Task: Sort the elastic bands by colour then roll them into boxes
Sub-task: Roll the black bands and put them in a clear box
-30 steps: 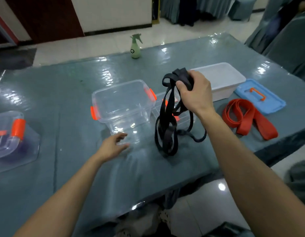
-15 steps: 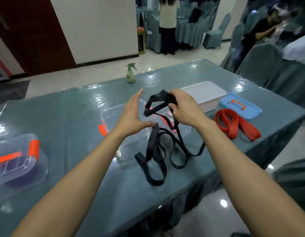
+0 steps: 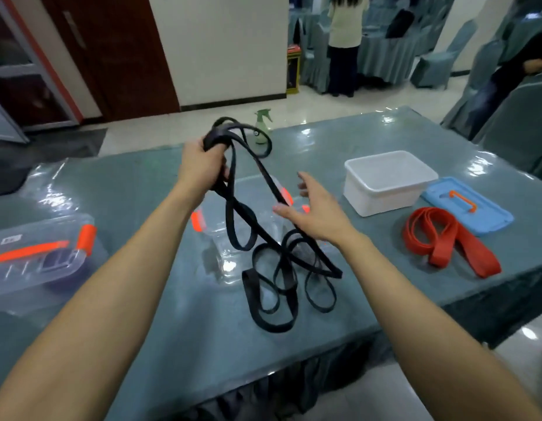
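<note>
Head view: left hand [image 3: 203, 170] clenched round the bunched black bands [image 3: 265, 302], held high.
Right hand [image 3: 320, 218] is released, fingers spread beside a strand; lower loops lie on the table [image 3: 127, 183] near its front edge, red bands [image 3: 446, 241] well apart.

Both bare forearms reach forward from the lower corners. The left hand [image 3: 200, 168] is raised, back toward the camera, fingers curled in a fist round a bunch of black bands [image 3: 213, 137]. The right hand [image 3: 318, 217] sits lower and to the right, fingers straight and spread, palm turned toward the left hand.
</note>
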Motion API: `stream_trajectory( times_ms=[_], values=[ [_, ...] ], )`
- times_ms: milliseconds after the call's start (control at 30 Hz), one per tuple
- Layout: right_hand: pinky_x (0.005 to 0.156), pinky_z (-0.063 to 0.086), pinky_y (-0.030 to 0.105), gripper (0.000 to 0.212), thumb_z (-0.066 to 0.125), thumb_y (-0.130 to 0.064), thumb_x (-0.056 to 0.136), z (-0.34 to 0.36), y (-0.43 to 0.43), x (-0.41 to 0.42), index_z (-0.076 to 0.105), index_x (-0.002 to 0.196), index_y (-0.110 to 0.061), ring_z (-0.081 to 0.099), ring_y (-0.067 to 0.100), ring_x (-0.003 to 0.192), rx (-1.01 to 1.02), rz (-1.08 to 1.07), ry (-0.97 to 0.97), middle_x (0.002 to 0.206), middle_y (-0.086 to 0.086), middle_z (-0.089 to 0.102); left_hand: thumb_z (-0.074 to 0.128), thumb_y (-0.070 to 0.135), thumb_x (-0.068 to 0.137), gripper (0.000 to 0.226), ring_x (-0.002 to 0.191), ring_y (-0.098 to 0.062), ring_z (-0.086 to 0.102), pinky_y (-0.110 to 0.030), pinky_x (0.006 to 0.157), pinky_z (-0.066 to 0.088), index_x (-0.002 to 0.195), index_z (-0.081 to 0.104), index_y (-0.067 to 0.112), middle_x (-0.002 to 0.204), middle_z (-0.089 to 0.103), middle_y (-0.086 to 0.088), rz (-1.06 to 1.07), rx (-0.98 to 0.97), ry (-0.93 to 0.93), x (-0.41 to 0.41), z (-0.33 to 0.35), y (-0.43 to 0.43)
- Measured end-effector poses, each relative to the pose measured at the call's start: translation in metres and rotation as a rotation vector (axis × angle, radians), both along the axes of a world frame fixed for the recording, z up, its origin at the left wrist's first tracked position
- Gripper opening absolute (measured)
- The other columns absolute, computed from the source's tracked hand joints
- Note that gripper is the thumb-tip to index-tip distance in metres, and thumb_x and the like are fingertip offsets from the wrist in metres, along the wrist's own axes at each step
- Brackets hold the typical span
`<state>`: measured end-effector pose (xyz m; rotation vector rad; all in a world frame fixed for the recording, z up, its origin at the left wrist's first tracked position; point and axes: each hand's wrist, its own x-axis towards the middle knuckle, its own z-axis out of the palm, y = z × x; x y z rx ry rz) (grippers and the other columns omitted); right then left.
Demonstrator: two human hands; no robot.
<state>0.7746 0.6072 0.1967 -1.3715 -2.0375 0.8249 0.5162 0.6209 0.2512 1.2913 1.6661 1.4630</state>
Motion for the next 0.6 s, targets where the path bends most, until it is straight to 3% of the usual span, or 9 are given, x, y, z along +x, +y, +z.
stream_trajectory(
  times_ms=[67,133,200,233,367,467,533,600],
  values=[
    [0.116,0.044,0.037,0.094,0.083,-0.052,0.091,-0.053,-0.008,0.004,0.033,0.164,-0.02,0.052,0.021,0.145,-0.184,0.117,-0.188,0.152,-0.005,0.056,0.059,0.029,0.087,0.014,0.039,-0.017,0.055,-0.024,0.044,0.045,0.08,0.057,0.017,0.048,0.05,0.003,0.125,0.032,-0.134,-0.026,-0.003,-0.015],
    [0.111,0.047,0.039,0.067,0.074,-0.039,0.101,-0.099,-0.011,0.004,0.047,0.155,-0.01,0.057,0.033,0.139,-0.333,0.194,-0.45,0.146,0.008,0.063,0.061,0.022,0.092,0.007,0.041,-0.018,0.054,-0.029,0.047,0.05,0.089,0.058,0.017,0.05,0.048,0.007,0.198,0.015,-0.184,-0.047,-0.013,-0.034],
    [0.107,0.048,0.042,0.044,0.064,-0.032,0.107,-0.126,-0.01,-0.002,0.06,0.141,-0.004,0.063,0.036,0.128,-0.393,0.212,-0.579,0.135,0.016,0.069,0.064,0.012,0.094,0.013,0.042,-0.018,0.055,-0.032,0.051,0.051,0.084,0.057,0.017,0.049,0.05,0.007,0.278,-0.042,-0.189,-0.065,-0.028,-0.053],
    [0.108,0.048,0.043,0.043,0.064,-0.031,0.106,-0.133,-0.009,-0.007,0.06,0.14,-0.004,0.064,0.035,0.125,-0.39,0.221,-0.595,0.134,0.016,0.069,0.067,0.01,0.092,0.018,0.042,-0.019,0.057,-0.033,0.054,0.051,0.08,0.055,0.016,0.048,0.054,0.004,0.32,-0.086,-0.164,-0.074,-0.035,-0.064],
    [0.11,0.049,0.045,0.081,0.077,-0.051,0.095,-0.149,-0.011,-0.034,0.044,0.154,-0.006,0.058,0.033,0.133,-0.318,0.28,-0.58,0.149,0.014,0.055,0.076,0.012,0.086,0.016,0.043,-0.018,0.06,-0.022,0.04,0.045,0.087,0.06,0.011,0.066,0.06,-0.012,0.51,-0.253,-0.077,-0.113,-0.061,-0.114],
    [0.112,0.048,0.045,0.092,0.075,-0.066,0.09,-0.176,-0.025,-0.062,0.043,0.155,-0.008,0.055,0.032,0.137,-0.321,0.396,-0.611,0.154,0.013,0.052,0.083,0.023,0.081,0.02,0.039,-0.01,0.058,-0.019,0.036,0.044,0.079,0.066,0.012,0.062,0.062,-0.007,0.638,-0.318,0.064,-0.14,-0.074,-0.151],
    [0.115,0.047,0.045,0.106,0.075,-0.074,0.084,-0.196,-0.038,-0.082,0.039,0.158,-0.008,0.049,0.033,0.142,-0.291,0.428,-0.662,0.157,0.015,0.047,0.088,0.034,0.079,0.028,0.041,-0.013,0.061,-0.021,0.041,0.047,0.077,0.069,0.014,0.059,0.064,-0.004,0.608,-0.406,0.161,-0.149,-0.087,-0.166],
    [0.119,0.043,0.047,0.118,0.079,-0.075,0.078,-0.215,-0.052,-0.094,0.03,0.16,-0.006,0.041,0.036,0.147,-0.213,0.385,-0.718,0.158,0.019,0.038,0.093,0.044,0.079,0.04,0.052,-0.025,0.067,-0.034,0.056,0.057,0.082,0.068,0.013,0.064,0.067,-0.009,0.492,-0.545,0.223,-0.149,-0.112,-0.175]
  ],
)
